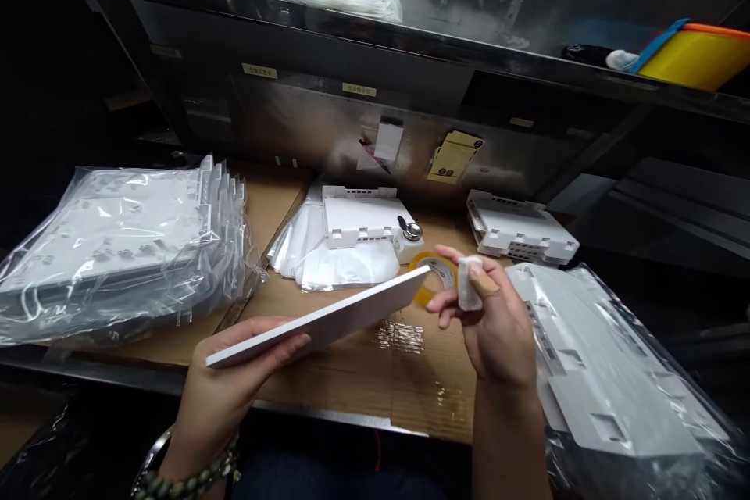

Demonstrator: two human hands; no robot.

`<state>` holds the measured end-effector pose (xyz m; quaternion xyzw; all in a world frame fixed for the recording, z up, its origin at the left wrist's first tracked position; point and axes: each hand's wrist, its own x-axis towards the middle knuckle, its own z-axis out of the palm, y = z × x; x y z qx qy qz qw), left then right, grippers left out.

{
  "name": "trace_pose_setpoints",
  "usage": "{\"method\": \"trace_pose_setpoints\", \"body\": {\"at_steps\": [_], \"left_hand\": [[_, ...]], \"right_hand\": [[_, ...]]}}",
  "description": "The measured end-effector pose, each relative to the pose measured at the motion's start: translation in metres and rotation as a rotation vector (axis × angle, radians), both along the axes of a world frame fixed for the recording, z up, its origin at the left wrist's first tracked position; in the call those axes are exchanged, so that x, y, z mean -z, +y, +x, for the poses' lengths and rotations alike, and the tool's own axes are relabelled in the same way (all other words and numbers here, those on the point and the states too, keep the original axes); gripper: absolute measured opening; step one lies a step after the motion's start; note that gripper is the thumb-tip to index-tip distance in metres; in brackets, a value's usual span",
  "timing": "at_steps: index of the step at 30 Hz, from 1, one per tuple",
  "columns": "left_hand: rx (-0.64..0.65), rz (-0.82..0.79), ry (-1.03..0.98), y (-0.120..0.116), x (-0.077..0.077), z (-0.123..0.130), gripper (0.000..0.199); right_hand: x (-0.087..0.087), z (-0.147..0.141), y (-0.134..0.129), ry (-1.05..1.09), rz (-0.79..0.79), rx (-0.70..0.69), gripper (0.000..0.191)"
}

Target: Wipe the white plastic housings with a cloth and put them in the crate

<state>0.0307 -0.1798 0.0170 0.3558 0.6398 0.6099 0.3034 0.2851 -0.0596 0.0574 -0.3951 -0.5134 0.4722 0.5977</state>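
Observation:
My left hand (246,359) grips one end of a flat white panel (328,316), thumb on the near side and fingers behind it. The panel is tilted, seen nearly edge-on, its far end reaching up to the right. Between the thumb and fingers of my right hand (495,320) is a small folded white cloth (469,283), apart from the panel. Behind them on the cardboard lies a roll of yellow tape (426,297). A small white bottle with a metal top (408,241) stands just beyond the tape.
Bagged white panels (117,226) are stacked at left, more bagged white parts (621,359) at right. White plastic housings (363,216) sit on clear bags (345,266); another housing stack (521,226) is at back right. A shelf (445,43) overhangs, carrying a yellow bin (700,55).

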Motion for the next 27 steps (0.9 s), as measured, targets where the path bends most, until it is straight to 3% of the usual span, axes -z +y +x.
{"method": "trace_pose_setpoints", "body": {"at_steps": [3, 5, 14, 17, 20, 22, 24, 27], "left_hand": [[0.078, -0.001, 0.008, -0.003, -0.003, -0.001, 0.027], [0.107, -0.006, 0.006, -0.005, -0.007, 0.002, 0.024], [0.269, 0.100, 0.057, -0.010, -0.017, 0.008, 0.013], [0.252, 0.251, 0.060, -0.011, -0.014, 0.013, 0.039], [0.102, 0.402, -0.247, -0.007, -0.005, 0.021, 0.076], [0.102, 0.358, -0.603, -0.001, 0.001, 0.024, 0.083], [0.283, 0.247, -0.923, 0.006, 0.003, 0.023, 0.078], [0.543, 0.164, -1.158, 0.015, -0.001, 0.016, 0.064]], "right_hand": [[0.007, -0.001, -0.008, 0.145, -0.205, -0.235, 0.025], [0.012, -0.001, -0.010, 0.192, -0.287, -0.291, 0.028], [0.022, 0.002, -0.018, 0.314, -0.382, -0.198, 0.030], [0.017, 0.003, -0.024, 0.399, -0.309, -0.148, 0.022], [0.010, 0.002, -0.033, 0.471, -0.204, -0.115, 0.017], [0.008, 0.002, -0.041, 0.485, -0.136, -0.135, 0.016], [0.008, 0.003, -0.047, 0.476, -0.080, -0.183, 0.014], [0.016, 0.012, -0.050, 0.394, -0.054, -0.250, 0.014]]}}
